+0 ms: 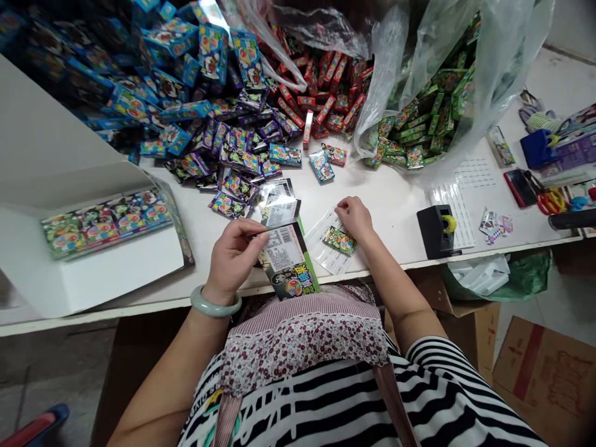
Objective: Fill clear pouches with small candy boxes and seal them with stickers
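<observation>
Two hands: both are mine, working at the near edge of the tabletop (400,205), close to my body.
Left hand: my left hand (234,253) pinches a printed card pack (287,261) by its upper corner, thumb against fingertips, label side up. I judge I hold it tilted over the near edge so the barcode label faces me.
Right hand: my right hand (354,215) lies with fingers curled down on a clear sleeve (331,245), pressing its far end flat. It seems held that way so the thin plastic does not slide.
Small green box: one green box (340,240) sits on or inside the sleeve, just beside my right fingertips; which, I cannot tell.
Loose sleeves: more clear wrappers (278,202) lie just beyond the card pack, within easy reach.
Supplies: heaps of blue boxes (186,68), purple boxes (237,161) and red boxes (326,93) fill the far side; green ones spill from a plastic bag (442,81) toward the far right.
Tray: a white carton (93,261) at the left edge holds a neat row of finished packs.
Tape dispenser: a black one (436,231) stands near the front edge, right of my right hand.
</observation>
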`<state>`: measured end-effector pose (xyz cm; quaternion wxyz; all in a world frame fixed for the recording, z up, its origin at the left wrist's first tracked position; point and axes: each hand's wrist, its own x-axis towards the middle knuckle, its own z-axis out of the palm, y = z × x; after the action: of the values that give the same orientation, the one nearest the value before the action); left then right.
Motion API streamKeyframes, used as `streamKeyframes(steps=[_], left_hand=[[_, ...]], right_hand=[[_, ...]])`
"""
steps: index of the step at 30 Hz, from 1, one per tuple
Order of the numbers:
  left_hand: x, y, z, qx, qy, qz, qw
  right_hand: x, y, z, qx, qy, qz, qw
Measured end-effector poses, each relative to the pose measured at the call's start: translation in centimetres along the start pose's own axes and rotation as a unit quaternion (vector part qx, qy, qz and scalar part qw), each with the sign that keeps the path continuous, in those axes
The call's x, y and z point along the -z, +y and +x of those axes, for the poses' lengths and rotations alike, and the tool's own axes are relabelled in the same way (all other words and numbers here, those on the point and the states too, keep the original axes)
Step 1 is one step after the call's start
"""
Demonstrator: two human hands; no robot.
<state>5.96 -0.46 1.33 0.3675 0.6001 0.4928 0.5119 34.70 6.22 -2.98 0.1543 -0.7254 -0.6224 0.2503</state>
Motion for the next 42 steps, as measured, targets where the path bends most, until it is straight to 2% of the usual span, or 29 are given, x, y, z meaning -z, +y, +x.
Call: streamKeyframes(steps=[4, 9, 16, 19, 22, 24, 26, 28, 30, 34, 42], left_hand=[[0.0, 0.3, 0.0, 0.003, -0.01, 0.001, 1.0], [0.0, 0.4, 0.0, 0.001, -0.003, -0.001, 1.0], [0.0, 0.3, -0.1, 0.01, -0.005, -0.006, 1.0], [0.0, 0.3, -0.2, 0.006, -0.005, -0.013, 1.0], [-0.3, 0.4, -0.2, 0.002, -0.004, -0.015, 1.0], [-0.6, 0.6, -0.1, -0.006, -0.005, -0.017, 1.0], [-1.1, 0.9, 0.0, -0.014, -0.014, -0.02, 1.0], [-1.6, 1.3, 0.1, -0.022, -0.025, -0.023, 0.999], [-1.9, 1.6, 0.1, -0.027, -0.033, -0.025, 0.999], [-1.9, 1.8, 0.0, -0.038, -0.037, -0.032, 0.998], [-1.8, 1.3, 0.0, -0.037, -0.033, -0.046, 0.998]], right_hand=[[-0.1, 0.1, 0.1, -0.014, 0.009, 0.01, 1.0], [0.0, -0.1, 0.0, 0.003, -0.008, 0.003, 1.0], [-0.1, -0.3, 0.0, 0.027, 0.016, 0.063, 0.998], [0.1, -0.1, 0.3, 0.011, 0.002, 0.156, 0.988], [1.4, -1.1, -0.2, -0.029, -0.054, 0.298, 0.953], [3.0, -3.1, -1.2, 0.03, -0.09, 0.347, 0.933], [4.8, -6.0, -2.5, 0.161, -0.136, 0.34, 0.917], [6.4, -9.0, -3.8, 0.269, -0.2, 0.283, 0.899], [7.3, -11.7, -4.5, 0.328, -0.237, 0.208, 0.89], [7.0, -14.1, -4.2, 0.346, -0.251, 0.082, 0.9], [6.1, -14.2, -3.2, 0.35, -0.261, 0.056, 0.898]])
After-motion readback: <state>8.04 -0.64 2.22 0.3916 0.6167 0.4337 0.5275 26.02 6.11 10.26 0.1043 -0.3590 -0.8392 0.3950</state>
